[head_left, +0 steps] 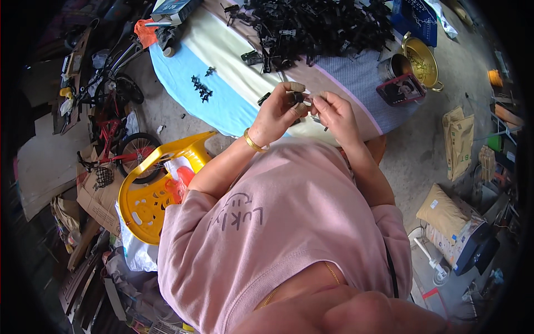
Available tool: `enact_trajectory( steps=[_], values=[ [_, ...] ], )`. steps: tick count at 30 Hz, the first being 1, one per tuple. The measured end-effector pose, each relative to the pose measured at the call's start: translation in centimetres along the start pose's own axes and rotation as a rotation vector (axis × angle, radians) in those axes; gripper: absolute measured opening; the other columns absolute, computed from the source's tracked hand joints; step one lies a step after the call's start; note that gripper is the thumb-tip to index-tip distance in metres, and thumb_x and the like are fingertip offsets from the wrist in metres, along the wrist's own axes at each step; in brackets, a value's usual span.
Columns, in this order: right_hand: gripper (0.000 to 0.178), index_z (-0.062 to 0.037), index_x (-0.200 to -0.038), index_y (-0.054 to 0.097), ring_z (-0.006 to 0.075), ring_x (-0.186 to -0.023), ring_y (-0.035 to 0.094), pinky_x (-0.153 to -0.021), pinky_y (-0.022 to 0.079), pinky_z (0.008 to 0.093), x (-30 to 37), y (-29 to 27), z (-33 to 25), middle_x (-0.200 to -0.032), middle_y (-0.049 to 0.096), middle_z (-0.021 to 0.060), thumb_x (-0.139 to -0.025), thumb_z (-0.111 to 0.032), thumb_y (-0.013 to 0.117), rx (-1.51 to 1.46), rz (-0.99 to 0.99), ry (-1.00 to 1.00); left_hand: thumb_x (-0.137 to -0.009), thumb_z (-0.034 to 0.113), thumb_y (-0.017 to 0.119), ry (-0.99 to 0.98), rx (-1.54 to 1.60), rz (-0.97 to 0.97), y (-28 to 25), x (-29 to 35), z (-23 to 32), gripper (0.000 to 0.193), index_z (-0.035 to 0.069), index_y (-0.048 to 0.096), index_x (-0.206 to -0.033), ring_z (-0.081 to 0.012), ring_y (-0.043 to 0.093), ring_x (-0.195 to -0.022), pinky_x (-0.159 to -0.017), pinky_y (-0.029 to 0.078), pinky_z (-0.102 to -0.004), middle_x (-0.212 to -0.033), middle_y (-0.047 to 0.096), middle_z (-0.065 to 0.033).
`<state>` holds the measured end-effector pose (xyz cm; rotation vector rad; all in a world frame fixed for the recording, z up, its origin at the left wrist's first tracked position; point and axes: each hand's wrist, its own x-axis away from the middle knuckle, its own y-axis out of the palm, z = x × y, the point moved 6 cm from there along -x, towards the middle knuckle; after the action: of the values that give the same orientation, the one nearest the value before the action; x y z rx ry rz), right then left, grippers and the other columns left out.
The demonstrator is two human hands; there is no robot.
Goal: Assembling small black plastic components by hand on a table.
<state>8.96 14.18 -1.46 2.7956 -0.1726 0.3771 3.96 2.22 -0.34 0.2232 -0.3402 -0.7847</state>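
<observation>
My left hand [276, 113], with a gold bracelet at the wrist and tan coverings on the thumb and index fingertips, is closed round a small black plastic part [298, 97]. Close beside it, my right hand [335, 115] pinches at something too small to make out, its fingertips almost at the black part. Both hands are over the near edge of a cloth-covered table [222, 61]. Beyond them lies a large heap of black plastic parts [317, 30]. A little cluster of small black pieces [201, 89] rests on the blue stripe to the left.
At the table's right stand a gold-coloured pot [421, 58], a metal cup [396, 65], a phone with a lit screen [400, 90] and a blue box [414, 22]. A yellow plastic chair [146, 209] is at my left, near a red bicycle [111, 131]. Brown paper sacks [459, 142] stand at right.
</observation>
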Motion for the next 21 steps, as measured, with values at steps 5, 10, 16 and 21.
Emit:
enact_trajectory(
  steps=[5,10,16,21],
  values=[
    [0.017,-0.0008,-0.089,0.060,-0.0011,-0.048,0.034,-0.041,0.025,0.0140,0.2,0.7,-0.7,-0.064,0.053,-0.0020,-0.089,-0.016,0.051,0.183,0.028,-0.073,-0.086,0.003,0.053,0.063,-0.034,-0.019,0.0,-0.2,0.2,0.028,0.000,0.039,-0.111,-0.0108,0.056,-0.086,-0.070,0.047,-0.0225,-0.097,0.056,-0.0078],
    [0.018,-0.0023,-0.080,0.060,-0.0006,-0.047,0.034,-0.041,0.025,0.0162,0.4,1.1,-1.2,-0.058,0.051,-0.0045,-0.089,-0.014,0.052,0.286,0.046,-0.198,-0.085,0.001,0.054,0.058,0.036,0.026,0.1,0.1,0.5,0.026,0.000,0.041,-0.108,-0.0106,0.055,-0.086,-0.075,0.047,-0.0236,-0.097,0.056,-0.0077],
    [0.019,-0.0024,-0.075,0.058,0.0003,-0.044,0.034,-0.039,0.025,0.0167,0.4,1.8,-0.7,-0.057,0.049,-0.0041,-0.089,-0.012,0.050,0.177,0.073,-0.081,-0.080,-0.004,0.058,0.268,-0.276,0.166,-0.5,0.4,0.8,0.022,-0.002,0.047,-0.099,-0.0097,0.058,-0.078,-0.070,0.048,-0.0225,-0.087,0.060,-0.0069],
    [0.016,-0.0011,-0.079,0.059,0.0011,-0.046,0.037,-0.040,0.027,0.0168,-0.9,0.8,3.8,-0.059,0.051,-0.0032,-0.088,-0.013,0.051,0.039,0.041,0.114,-0.076,-0.003,0.062,0.283,-0.320,0.225,-1.7,0.2,-1.2,0.021,0.000,0.054,-0.096,-0.0108,0.059,-0.076,-0.067,0.048,-0.0225,-0.082,0.061,-0.0073]
  ],
)
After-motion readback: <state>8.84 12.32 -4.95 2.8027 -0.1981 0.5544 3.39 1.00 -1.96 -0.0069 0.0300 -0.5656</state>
